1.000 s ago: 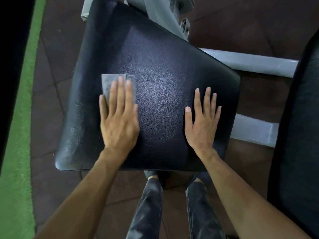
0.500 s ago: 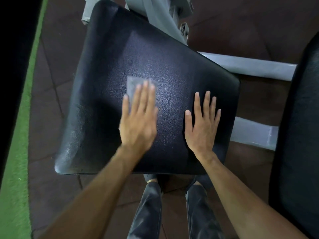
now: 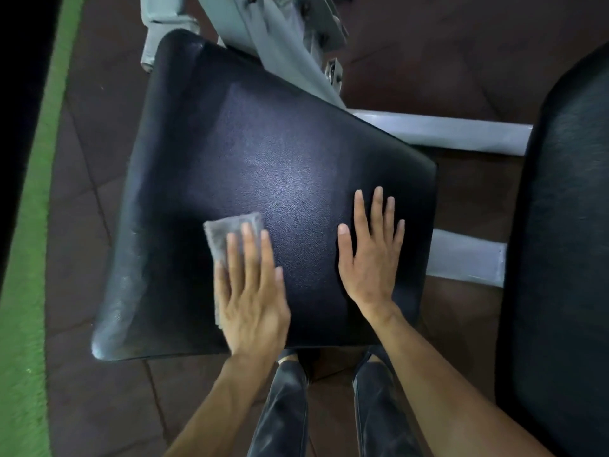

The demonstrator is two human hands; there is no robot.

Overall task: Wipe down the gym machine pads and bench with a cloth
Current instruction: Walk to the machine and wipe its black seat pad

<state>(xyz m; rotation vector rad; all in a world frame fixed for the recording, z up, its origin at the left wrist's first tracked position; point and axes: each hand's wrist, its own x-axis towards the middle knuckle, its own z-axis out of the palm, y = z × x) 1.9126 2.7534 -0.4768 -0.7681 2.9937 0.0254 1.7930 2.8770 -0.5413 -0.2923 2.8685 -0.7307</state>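
Observation:
A wide black padded seat [image 3: 263,153] of a gym machine fills the middle of the view. My left hand [image 3: 252,291] lies flat on a folded grey cloth [image 3: 224,234], pressing it onto the near part of the pad; the cloth sticks out past my fingertips and along the hand's left side. My right hand [image 3: 372,255] rests flat on the pad's right part, fingers spread, holding nothing. A second black pad [image 3: 566,258] runs along the right edge of the view.
The machine's grey metal frame [image 3: 283,41] rises behind the seat, and white bars [image 3: 445,130] run to the right under it. The floor is dark brown tile [image 3: 82,225] with a green strip [image 3: 29,258] on the left. My dark shoes [image 3: 286,404] stand just below the seat's near edge.
My left hand slid the cloth rightward across the pad, then back toward me to the near part. My right hand stayed planted. The camera shifted a little.

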